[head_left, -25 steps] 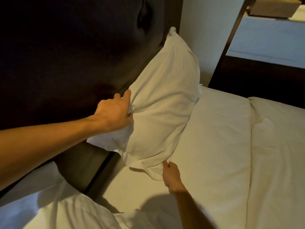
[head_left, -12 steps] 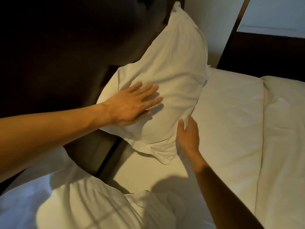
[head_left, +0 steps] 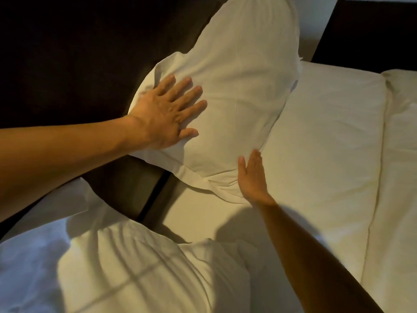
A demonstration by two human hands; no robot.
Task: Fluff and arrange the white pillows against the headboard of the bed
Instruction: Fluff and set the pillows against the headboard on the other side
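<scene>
Where the dark headboard [head_left: 74, 55] rises over the bed [head_left: 327, 136], leans a white pillow [head_left: 239, 82], tilted, its upper end high against the headboard and its lower corner down on the sheet. Pressed flat on the pillow's near face, toward the headboard side: left hand [head_left: 167, 111], fingers straight and spread, thumb lying on the fabric, gripping nothing. Laid against the pillow's lower edge, on the side away from the headboard: right hand [head_left: 252, 175], fingers straight and together, touching the cloth without curling round it. Nearer than the pillow, by the foot of the headboard, lies a second pillow [head_left: 126, 267], rumpled and partly in shadow. Beyond the pillow, beside the headboard, shows a strip of pale wall [head_left: 316, 30].
</scene>
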